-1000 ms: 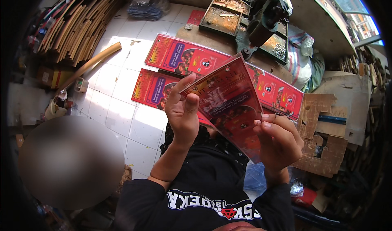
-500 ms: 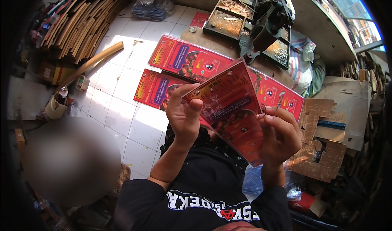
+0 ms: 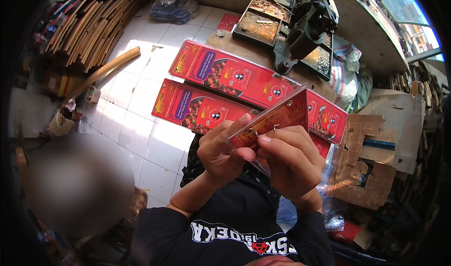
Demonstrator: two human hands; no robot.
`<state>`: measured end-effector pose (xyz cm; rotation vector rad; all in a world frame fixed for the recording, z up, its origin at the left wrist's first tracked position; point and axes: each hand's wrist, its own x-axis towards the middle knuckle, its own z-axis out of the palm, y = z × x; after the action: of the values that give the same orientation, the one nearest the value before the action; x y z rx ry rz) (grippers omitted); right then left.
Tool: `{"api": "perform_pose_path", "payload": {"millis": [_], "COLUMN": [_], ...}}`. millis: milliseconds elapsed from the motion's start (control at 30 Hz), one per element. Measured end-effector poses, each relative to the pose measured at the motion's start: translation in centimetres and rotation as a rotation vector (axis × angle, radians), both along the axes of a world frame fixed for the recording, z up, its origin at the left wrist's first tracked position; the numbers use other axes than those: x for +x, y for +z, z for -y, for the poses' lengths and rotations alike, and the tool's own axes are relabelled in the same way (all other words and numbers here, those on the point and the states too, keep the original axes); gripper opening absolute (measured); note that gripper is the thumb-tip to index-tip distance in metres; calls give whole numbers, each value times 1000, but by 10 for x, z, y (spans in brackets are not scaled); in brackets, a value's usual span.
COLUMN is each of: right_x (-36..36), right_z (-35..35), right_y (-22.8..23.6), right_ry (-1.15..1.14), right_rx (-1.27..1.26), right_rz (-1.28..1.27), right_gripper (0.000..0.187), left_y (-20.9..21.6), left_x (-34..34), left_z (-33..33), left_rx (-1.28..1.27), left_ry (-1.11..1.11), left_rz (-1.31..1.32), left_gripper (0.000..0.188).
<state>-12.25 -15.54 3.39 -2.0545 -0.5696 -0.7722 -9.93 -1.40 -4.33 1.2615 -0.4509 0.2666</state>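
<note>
Tilted up before my chest is a red printed card in a clear plastic sleeve (image 3: 286,114), with metal eyelets at its top corners. My left hand (image 3: 221,148) is closed on one edge of it, fingers behind and thumb in front. My right hand (image 3: 296,162) pinches a thin bent metal wire (image 3: 276,127) against the card's upper part, close to the left eyelet. The fingers hide much of the wire and the card's lower part. Two rows of similar red cards lie beyond my hands, an upper row (image 3: 244,75) and a lower row (image 3: 199,106).
A dark hand press (image 3: 305,43) stands at the far side of the worktable, beside compartment trays (image 3: 260,26) of small metal bits. Cut cardboard (image 3: 361,162) lies at the right. Stacked board strips (image 3: 94,26) and a cardboard tube (image 3: 108,71) are at the left.
My right hand has moved left and up to the card's top edge with the wire. The card has tipped, showing its top end more edge-on, and my left hand has shifted slightly right.
</note>
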Motion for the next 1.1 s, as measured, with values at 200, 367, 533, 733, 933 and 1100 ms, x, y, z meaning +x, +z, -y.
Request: {"api": "perform_pose_path", "payload": {"millis": [200,367,533,733,933,1100], "right_x": [-2,-4,-8,-15,-18,-19], "right_z": [1,5,6,5,-2,1], "right_y": [-2,-2,2,7,10,4], "right_ry": [-63,-73,-59,-114,-118,-99], "right_rx": [-30,-87,-180,-388,-453,-439], "right_rz": [-6,33,60,153,218,203], "right_gripper": [37,38,39,37,36,44], "left_y": [13,19,21,19,25,29], "left_x": [8,7,2,-2,-3,-3], "left_z": [1,-1,-5,-1,-8,-13], "left_rx": [36,108,144,164,221,278], "left_ry": [-25,-93,-149,-45,-7,-21], "left_rz": [134,131,95,140,218,243], "left_gripper": [51,46,45,42,43,43]}}
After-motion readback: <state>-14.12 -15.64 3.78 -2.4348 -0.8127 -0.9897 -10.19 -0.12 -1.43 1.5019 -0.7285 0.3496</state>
